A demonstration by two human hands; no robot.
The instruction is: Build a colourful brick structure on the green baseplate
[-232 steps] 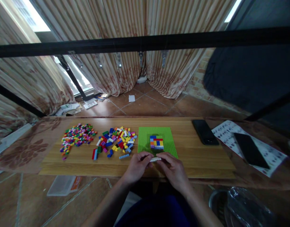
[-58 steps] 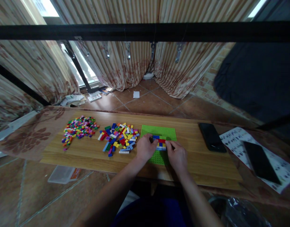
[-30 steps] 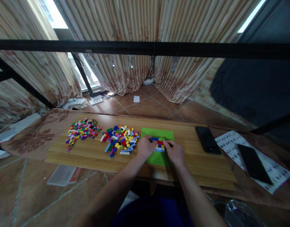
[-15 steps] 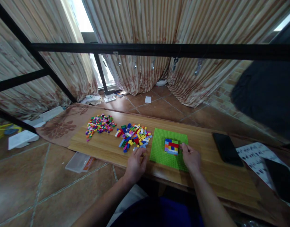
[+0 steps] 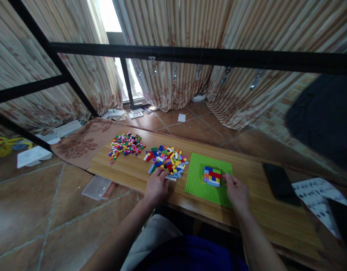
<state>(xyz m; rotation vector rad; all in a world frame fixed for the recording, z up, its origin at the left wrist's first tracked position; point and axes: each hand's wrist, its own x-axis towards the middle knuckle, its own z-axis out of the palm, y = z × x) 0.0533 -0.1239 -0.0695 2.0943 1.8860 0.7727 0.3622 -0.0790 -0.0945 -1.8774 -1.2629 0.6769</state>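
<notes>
On the green baseplate (image 5: 194, 184) sits a small block built of coloured toy bricks (image 5: 211, 177), with red, blue, orange, yellow and white on top. Just right of that block is my right hand (image 5: 237, 191), its thumb and fingertips pinched together beside the red top brick; whatever is between them is too small to make out. My left hand (image 5: 156, 186) reaches the near edge of a pile of larger loose bricks (image 5: 169, 160). Its fingers are bent and slightly apart, with no brick plainly in them. A white brick (image 5: 171, 178) lies by its fingertips.
A heap of smaller bricks (image 5: 126, 144) lies farther left on the wooden board (image 5: 125, 173). To the right are a black phone (image 5: 279, 182) and a printed sheet (image 5: 314, 201). A clear plastic box (image 5: 97, 187) rests on the tiled floor. A black metal bar (image 5: 190, 55) crosses behind.
My left hand has moved left and forward to the brick pile. The right hand stays beside the built block. The whole view has shifted slightly.
</notes>
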